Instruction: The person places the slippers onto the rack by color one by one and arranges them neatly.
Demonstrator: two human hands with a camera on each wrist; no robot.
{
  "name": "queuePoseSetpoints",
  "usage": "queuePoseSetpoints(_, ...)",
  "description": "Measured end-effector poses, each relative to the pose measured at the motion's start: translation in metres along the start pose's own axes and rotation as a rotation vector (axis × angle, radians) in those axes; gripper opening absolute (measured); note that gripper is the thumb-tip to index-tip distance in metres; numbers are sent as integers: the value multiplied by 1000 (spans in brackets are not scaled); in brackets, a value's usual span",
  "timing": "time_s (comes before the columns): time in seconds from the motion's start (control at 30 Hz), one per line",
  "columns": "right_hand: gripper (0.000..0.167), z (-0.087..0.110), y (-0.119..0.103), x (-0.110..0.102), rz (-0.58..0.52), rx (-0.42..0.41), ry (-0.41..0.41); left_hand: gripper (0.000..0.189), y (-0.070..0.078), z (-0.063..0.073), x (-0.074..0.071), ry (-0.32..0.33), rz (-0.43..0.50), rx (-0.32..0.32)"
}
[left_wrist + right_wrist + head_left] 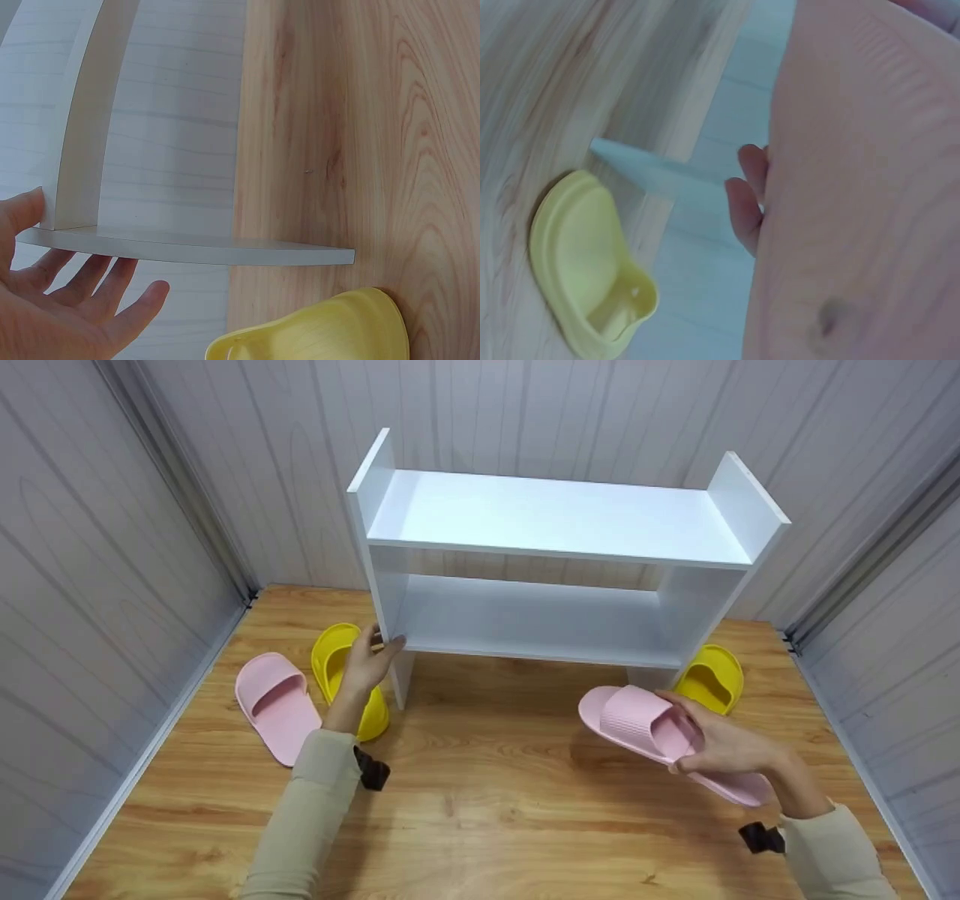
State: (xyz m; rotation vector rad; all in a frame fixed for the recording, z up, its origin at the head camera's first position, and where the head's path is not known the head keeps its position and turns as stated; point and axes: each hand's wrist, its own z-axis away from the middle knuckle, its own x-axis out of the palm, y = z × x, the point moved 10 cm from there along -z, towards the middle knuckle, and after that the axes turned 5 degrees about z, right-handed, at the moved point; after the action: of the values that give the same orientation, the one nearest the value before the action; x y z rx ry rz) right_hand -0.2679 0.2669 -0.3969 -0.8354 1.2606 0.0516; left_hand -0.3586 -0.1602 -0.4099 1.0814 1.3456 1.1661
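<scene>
My left hand (366,660) grips the left side panel (384,585) of a white two-tier shelf rack (525,656), thumb on its inner side by the lower shelf, fingers (90,285) around the outer face. In my right hand (724,742) is a pink slide slipper (637,720), held by its side above the floor, toe pointing toward the rack. Its sole (855,202) fills much of the right wrist view, with fingertips (744,214) showing past the edge. Another pink slipper (281,705) lies on the floor, left of my left hand.
A yellow clog-like shoe (371,716) lies beside the rack's left panel, partly behind my left forearm. A similar yellow shoe (709,679) is by the right panel. Pale panelled walls (525,412) enclose the wooden floor (480,810) on three sides.
</scene>
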Motion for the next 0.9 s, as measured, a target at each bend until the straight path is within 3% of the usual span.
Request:
queuePoseSetpoints(0.23,92,-5,-22,-6,27,-4,54,48,1,1,1,-1,9,5)
queuePoseSetpoints(0.57,94,-16,-62,-26,56,-137,101,48,-1,1,0,-4,24,-8)
queuePoseSetpoints(0.9,94,-24,-99,-45,93,-208,97,52,-2,2,0,-9,13,-30)
